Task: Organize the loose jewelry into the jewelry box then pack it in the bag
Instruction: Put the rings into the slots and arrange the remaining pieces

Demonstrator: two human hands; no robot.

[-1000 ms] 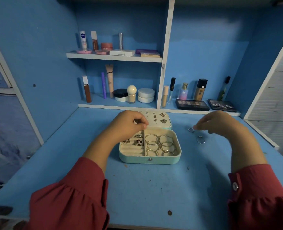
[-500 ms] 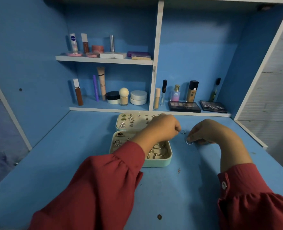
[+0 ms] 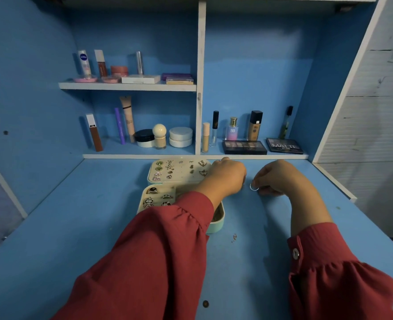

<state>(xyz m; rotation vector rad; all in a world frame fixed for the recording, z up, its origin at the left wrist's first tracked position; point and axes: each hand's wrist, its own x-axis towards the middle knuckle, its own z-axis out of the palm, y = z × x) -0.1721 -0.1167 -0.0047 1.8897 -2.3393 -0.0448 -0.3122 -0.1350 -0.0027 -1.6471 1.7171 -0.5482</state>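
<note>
Two hands, one jewelry box [image 3: 217, 224] and one loose ring [image 3: 253, 187] on a blue desk.
Behind, the lower shelf carries two eyeshadow palettes [image 3: 244, 147], two stacked white jars [image 3: 180, 140] and one pink perfume bottle [image 3: 232, 131].

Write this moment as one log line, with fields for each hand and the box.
left hand: beside ring, grasp unclear | right hand: pinches silver ring | jewelry box: open on table

— What is the bench [image 3: 98, 227] like?
— Painted blue, matt, a little scuffed.
— And the jewelry box [image 3: 216, 224]?
— Smooth mint shell, pale lining, perhaps velvet. A shiny metal ring [image 3: 253, 187]; sleeves [image 3: 149, 262] of matt red cloth.
</note>
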